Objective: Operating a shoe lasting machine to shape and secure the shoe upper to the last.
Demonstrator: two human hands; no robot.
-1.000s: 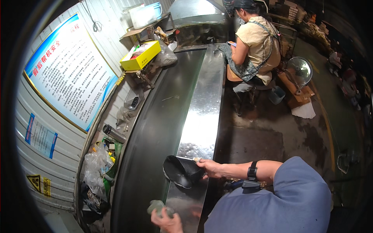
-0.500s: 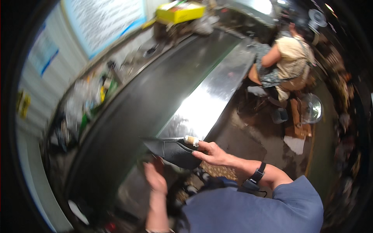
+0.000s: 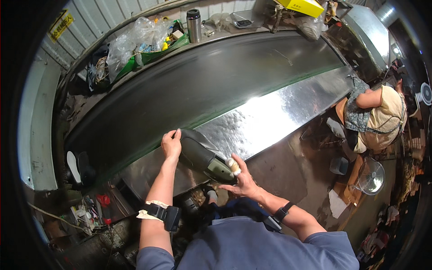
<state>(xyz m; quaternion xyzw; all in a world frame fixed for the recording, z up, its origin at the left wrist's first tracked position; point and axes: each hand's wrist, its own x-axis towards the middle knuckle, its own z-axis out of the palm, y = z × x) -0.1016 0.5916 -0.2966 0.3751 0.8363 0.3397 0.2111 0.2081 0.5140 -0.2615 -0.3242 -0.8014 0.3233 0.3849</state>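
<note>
Along the near edge of a long dark conveyor belt (image 3: 189, 85) runs a shiny sheet-metal ledge (image 3: 279, 117), on which a dark shoe with a grey-green sole (image 3: 202, 157) is held. Its far end is gripped by the left hand (image 3: 171, 145), fingers curled over it; the right hand (image 3: 240, 177) is clamped on its sole end, a bandaged fingertip (image 3: 233, 165) pressed against it. Farther right, a seated person (image 3: 378, 117) is partly cut off.
</note>
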